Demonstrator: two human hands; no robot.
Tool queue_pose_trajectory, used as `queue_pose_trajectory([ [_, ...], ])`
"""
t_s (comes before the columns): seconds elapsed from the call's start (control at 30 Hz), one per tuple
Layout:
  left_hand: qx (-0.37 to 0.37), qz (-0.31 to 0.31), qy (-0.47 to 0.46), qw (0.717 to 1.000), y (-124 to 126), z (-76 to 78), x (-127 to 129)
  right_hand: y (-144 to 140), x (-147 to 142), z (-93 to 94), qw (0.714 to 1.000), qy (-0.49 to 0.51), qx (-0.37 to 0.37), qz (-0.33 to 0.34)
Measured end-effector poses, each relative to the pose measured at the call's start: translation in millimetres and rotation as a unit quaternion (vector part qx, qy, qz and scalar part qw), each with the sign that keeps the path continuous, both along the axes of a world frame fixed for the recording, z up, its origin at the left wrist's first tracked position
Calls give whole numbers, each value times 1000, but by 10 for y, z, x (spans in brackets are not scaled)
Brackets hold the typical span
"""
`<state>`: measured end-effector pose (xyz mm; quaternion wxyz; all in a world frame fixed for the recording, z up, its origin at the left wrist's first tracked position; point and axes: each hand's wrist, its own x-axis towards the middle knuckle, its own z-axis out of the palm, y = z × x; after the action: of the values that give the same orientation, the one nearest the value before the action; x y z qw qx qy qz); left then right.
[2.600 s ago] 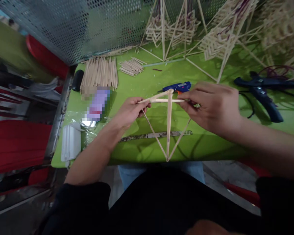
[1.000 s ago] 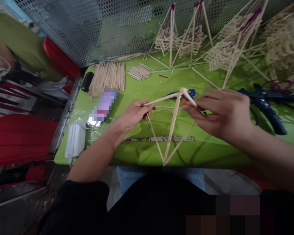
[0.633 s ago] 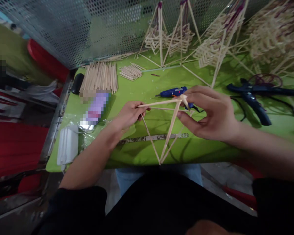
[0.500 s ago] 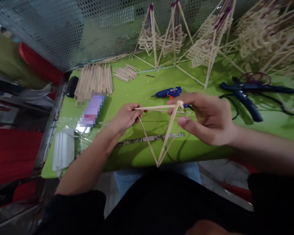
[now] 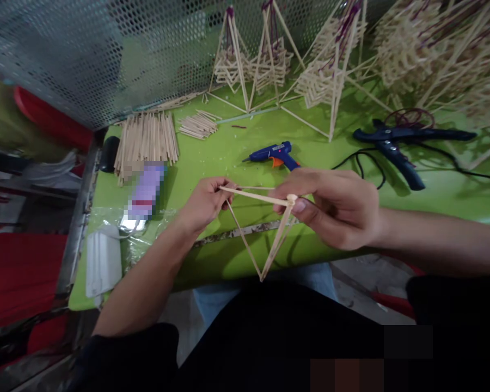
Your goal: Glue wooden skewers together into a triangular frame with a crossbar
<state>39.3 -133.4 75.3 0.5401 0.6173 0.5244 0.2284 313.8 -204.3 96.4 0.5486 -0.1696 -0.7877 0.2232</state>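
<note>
1. Stick frame [image 5: 253,239]: a small pyramid of thin wooden sticks, held in the air above the near edge of the green worktop [image 5: 228,147], its point turned down toward the person's lap.
2. Left hand [image 5: 202,204]: fingers together, pinching the left corner of the frame where two sticks meet.
3. Right hand [image 5: 335,204]: thumb and fingers clamped on the opposite corner joint of the frame; the joint shows as a pale knob at the thumb tip.
4. Small blue glue gun [image 5: 271,154]: lying on the worktop just beyond the hands, nozzle to the left, touched by neither hand.
5. Larger dark glue guns [image 5: 396,144]: lying to the right with black cords, well apart from the frame.
6. Long loose sticks [image 5: 145,136] and short loose sticks [image 5: 198,124]: two piles at the far left of the worktop.
7. Finished stick structures [image 5: 269,54]: standing in a row along the perforated metal screen [image 5: 106,49] at the back.
</note>
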Motion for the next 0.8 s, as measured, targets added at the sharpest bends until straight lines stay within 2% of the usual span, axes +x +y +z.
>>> queue_pose_trajectory([
  [0.27, 1, -1, -3, 1000, 0, 7, 5, -30, -69, -62, 1000, 16, -6, 23],
  [0.53, 3, -3, -2, 1000, 22, -109, 34, -175, -147, -147, 994, -1, -103, -31],
  [0.8, 11, -27, -6, 1000, 22, -129, 12, -206, -203, -131, 993, -3, -111, -32],
])
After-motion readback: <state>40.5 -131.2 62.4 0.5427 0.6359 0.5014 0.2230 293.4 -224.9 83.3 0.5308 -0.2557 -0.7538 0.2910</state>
